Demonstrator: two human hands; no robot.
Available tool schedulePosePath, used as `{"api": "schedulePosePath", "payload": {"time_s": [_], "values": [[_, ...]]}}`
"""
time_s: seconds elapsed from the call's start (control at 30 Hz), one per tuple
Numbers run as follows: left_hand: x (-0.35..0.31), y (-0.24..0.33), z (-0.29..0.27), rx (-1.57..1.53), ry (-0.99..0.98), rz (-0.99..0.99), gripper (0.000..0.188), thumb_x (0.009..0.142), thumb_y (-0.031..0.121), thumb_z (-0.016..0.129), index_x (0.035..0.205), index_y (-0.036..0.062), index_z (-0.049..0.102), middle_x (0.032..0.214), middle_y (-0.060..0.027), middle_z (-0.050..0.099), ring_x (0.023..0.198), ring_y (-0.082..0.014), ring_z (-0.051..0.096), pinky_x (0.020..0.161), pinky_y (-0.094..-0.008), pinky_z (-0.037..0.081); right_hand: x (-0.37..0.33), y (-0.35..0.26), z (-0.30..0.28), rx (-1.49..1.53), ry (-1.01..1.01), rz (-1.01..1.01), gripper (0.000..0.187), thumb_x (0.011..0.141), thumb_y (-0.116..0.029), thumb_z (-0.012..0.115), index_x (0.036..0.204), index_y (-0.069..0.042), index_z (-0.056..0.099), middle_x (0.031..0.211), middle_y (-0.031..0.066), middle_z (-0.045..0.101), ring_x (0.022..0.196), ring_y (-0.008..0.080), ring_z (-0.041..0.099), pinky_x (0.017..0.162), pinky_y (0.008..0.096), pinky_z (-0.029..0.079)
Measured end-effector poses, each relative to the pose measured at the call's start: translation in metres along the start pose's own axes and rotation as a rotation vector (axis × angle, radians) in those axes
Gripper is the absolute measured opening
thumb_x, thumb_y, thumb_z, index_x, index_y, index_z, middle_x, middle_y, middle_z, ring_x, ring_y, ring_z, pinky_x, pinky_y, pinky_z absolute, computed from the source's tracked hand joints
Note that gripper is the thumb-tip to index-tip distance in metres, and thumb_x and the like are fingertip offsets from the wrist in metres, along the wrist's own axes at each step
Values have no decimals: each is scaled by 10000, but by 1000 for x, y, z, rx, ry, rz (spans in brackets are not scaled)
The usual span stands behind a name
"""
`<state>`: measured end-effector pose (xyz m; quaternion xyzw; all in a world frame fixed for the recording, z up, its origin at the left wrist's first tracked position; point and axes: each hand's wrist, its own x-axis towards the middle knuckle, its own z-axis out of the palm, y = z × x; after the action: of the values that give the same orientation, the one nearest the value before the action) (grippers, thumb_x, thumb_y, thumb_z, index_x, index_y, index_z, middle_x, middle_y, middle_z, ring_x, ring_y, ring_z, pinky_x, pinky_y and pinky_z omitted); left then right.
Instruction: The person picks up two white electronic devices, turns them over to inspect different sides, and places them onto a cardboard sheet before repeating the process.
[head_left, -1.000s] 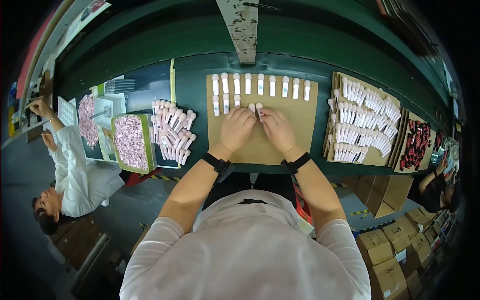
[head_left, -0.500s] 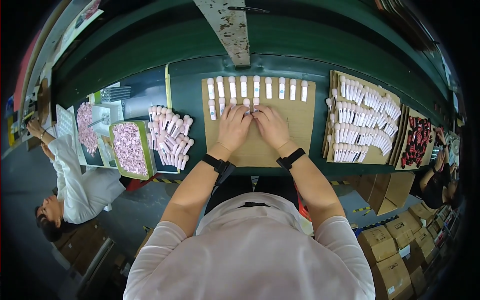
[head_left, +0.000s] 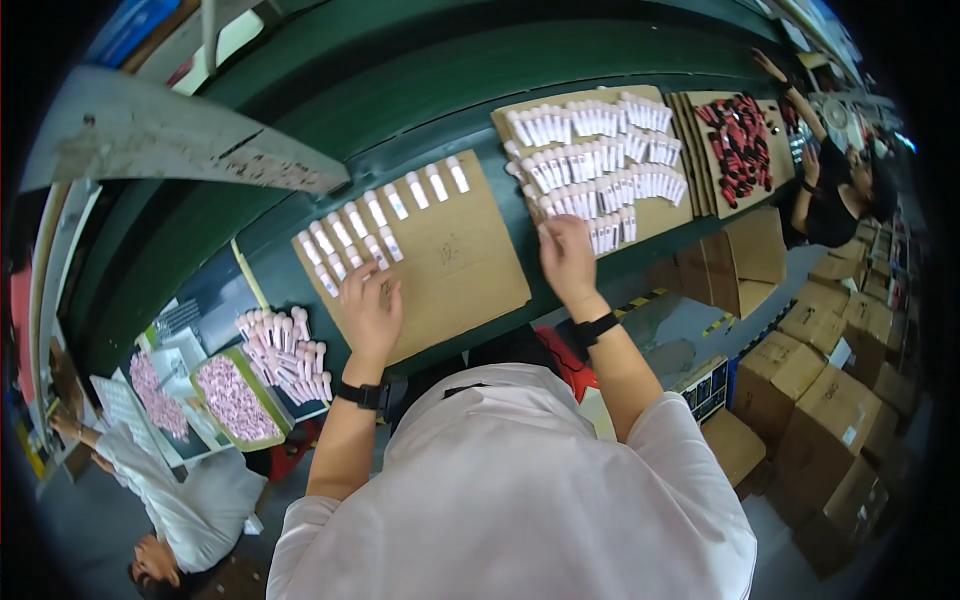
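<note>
A cardboard sheet (head_left: 460, 265) in front of me carries two rows of small white tubes (head_left: 392, 202) with pale pink domed tops. My left hand (head_left: 370, 312) hovers over its left part, fingers loosely bent and apart, just below the shorter row. Away to the right, my right hand (head_left: 568, 258) is at the near left corner of a second cardboard sheet (head_left: 657, 210), which bears several rows of the same kind of tubes (head_left: 580, 165). Its fingers are drawn together at the nearest row; what they hold, if anything, is hidden.
Left of my sheet lies a heap of pink-topped tubes (head_left: 285, 350), beside a green-rimmed tray (head_left: 262, 440) of small pink pieces. Red and black pieces (head_left: 735, 150) lie on cardboard farther right. A metal post (head_left: 190, 130) stands at upper left. People work at both sides.
My view has swung to the right. Both hands were together at the second row; now the right hand is over at the other sheet, while the left stays by the shorter row.
</note>
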<state>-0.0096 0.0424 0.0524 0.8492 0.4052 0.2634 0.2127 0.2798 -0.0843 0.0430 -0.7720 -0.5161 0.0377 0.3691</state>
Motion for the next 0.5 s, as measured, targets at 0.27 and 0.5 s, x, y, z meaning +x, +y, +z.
{"api": "schedulePosePath", "payload": {"time_s": [0.27, 0.5], "values": [[22, 27, 2, -116, -72, -75, 145, 767, -4, 658, 905, 12, 616, 1074, -148, 578, 1002, -321, 550, 860, -382, 444, -28, 113, -70, -289, 185, 502, 274, 773, -127, 686, 1002, -10, 591, 983, 174, 538, 857, 336, 538, 785, 390, 455], [49, 46, 0, -159, -93, -26, 125, 782, -18, 635, 904, 3, 620, 1066, -137, 576, 995, -293, 557, 848, -359, 449, -19, 125, -74, -296, 85, 548, 309, 768, -138, 704, 1025, -7, 595, 909, 160, 589, 793, 302, 580, 713, 379, 481]]}}
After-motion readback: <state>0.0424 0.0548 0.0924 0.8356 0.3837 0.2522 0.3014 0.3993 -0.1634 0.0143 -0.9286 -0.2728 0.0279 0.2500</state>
